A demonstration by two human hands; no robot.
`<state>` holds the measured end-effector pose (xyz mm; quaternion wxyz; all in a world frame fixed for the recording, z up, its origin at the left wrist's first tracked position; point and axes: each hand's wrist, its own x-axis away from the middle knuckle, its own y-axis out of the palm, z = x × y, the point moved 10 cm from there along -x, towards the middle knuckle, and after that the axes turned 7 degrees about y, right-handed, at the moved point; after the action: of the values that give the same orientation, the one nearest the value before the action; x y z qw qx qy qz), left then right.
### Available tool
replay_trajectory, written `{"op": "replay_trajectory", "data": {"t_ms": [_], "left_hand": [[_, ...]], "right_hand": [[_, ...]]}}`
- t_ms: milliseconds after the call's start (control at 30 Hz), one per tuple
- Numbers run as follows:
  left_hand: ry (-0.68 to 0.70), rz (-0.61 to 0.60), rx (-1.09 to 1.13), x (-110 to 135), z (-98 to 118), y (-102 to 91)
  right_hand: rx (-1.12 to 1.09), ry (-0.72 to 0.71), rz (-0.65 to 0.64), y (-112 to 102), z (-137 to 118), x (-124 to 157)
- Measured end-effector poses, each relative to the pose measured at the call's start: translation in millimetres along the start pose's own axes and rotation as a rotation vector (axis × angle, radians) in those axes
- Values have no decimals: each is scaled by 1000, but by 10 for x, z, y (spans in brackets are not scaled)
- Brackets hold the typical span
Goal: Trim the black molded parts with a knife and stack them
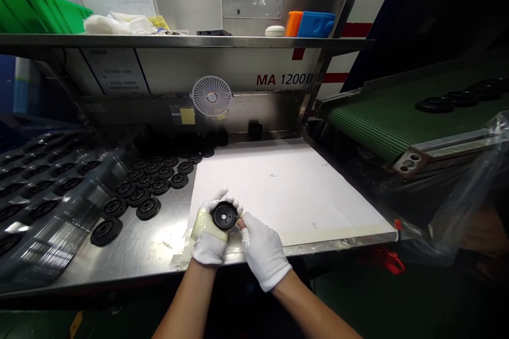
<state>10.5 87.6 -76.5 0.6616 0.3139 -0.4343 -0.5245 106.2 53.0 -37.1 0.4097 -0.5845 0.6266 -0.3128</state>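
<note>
My left hand, in a white glove, is closed around a round black ribbed disc held face-up over the front edge of the steel bench. My right hand, also gloved, pinches the disc's right rim with thumb and forefinger. Both hands hover above the near corner of a white sheet taped to the bench. Rows of several identical black discs lie on the steel surface to the left.
A clear plastic tray of black discs sits at far left. A green conveyor belt with more discs runs at right. A small white fan hangs on the back panel. The shelf above holds a green bin and orange and blue blocks.
</note>
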Motion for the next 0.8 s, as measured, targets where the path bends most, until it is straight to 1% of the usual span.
{"op": "replay_trajectory", "data": {"t_ms": [100,200,333,400,433,467,567,633,700,800], "left_hand": [[-10,13,13,-36,-22,6],[-5,29,26,-94,-42,-18],[85,39,39,-135,21,-48],[139,34,38,-110,78,-39],[144,29,29,-86,92,-30],[128,20,13,-60,88,-14],[17,-16,-18,5,7,36],[-18,-22,-3,-1,-33,43],[0,0,21,-51,-47,14],[57,28,39,-120,-48,-29]], "right_hand": [[11,11,-2,-8,38,-8],[8,3,-7,35,-2,39],[-1,-10,-9,95,-112,105],[-5,-19,-11,96,-143,109],[-7,-22,-10,87,-141,102],[-9,-24,-7,71,-127,90],[-14,-14,9,13,-34,43],[-13,4,19,-2,27,28],[-11,12,22,13,39,41],[-19,2,21,54,-30,92]]}}
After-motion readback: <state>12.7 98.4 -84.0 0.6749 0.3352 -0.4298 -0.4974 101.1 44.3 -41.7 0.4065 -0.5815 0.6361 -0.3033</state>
